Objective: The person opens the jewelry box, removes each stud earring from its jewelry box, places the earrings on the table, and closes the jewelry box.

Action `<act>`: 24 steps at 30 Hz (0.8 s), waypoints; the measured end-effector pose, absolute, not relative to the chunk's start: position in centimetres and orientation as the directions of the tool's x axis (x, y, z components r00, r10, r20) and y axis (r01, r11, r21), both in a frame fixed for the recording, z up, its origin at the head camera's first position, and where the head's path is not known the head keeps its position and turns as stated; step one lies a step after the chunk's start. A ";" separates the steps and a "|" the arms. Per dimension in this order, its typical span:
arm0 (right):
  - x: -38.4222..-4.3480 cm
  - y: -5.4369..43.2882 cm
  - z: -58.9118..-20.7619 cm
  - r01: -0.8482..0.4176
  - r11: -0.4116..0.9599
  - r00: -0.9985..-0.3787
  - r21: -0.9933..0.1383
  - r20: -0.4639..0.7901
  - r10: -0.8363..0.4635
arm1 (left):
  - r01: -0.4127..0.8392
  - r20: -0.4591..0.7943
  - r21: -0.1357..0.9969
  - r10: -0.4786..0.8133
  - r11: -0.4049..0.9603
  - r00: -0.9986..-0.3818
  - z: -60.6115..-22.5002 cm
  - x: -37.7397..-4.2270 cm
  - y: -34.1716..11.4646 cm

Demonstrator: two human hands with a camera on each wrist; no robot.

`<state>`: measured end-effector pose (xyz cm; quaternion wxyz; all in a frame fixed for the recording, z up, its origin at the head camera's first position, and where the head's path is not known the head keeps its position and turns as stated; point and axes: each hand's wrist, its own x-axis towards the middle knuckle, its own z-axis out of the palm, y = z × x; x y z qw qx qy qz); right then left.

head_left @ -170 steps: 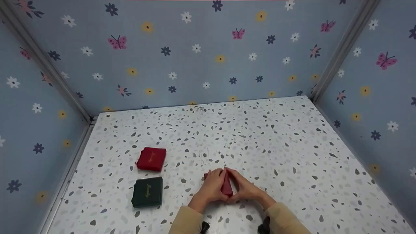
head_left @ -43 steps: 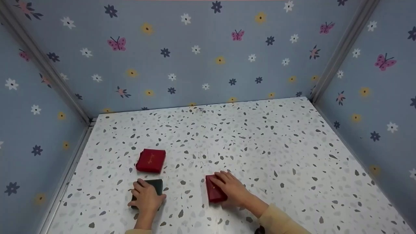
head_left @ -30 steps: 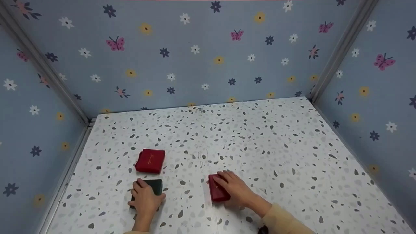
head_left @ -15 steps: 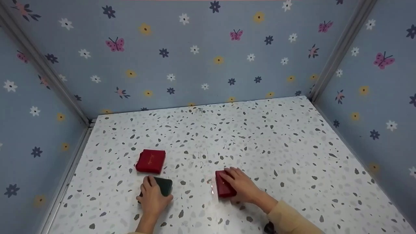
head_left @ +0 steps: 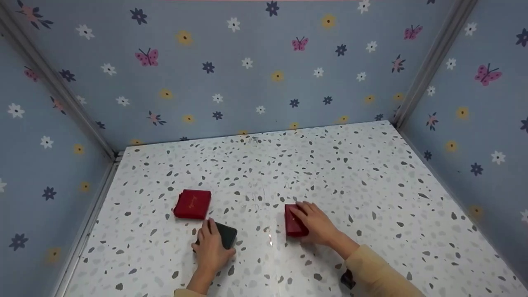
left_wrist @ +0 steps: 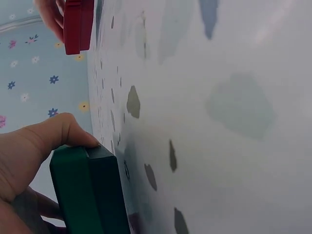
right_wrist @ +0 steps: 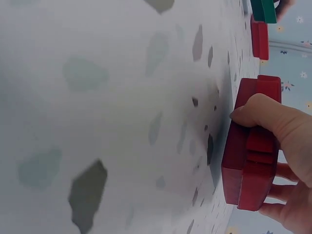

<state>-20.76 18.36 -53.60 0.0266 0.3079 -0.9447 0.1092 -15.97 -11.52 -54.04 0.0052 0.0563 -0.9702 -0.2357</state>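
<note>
Your left hand (head_left: 211, 252) grips the green box (head_left: 227, 235); well rightward, your right hand (head_left: 320, 225) grips a red box (head_left: 292, 226).

a flowered blue wall (head_left: 247, 45) stands behind the speckled white tabletop (head_left: 326, 173), matching panels (head_left: 474, 123) flank it, and grey posts (head_left: 432, 62) rise at its back corners.

At eight o'clock it's the left hand (left_wrist: 19, 163), gripping a green box (left_wrist: 90, 190) at seven! Up at eleven, the right hand (left_wrist: 50, 17) holds a red box (left_wrist: 79, 27); flowered wall (left_wrist: 34, 73) at ten, speckled worktop (left_wrist: 204, 136) sweeping out to three.
</note>
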 end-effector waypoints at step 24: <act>-25.7 22.3 -52.8 -0.365 0.898 -0.930 -0.244 0.052 -0.364 | 0.139 0.113 0.404 0.101 0.904 -0.988 -53.8 -17.0 -6.4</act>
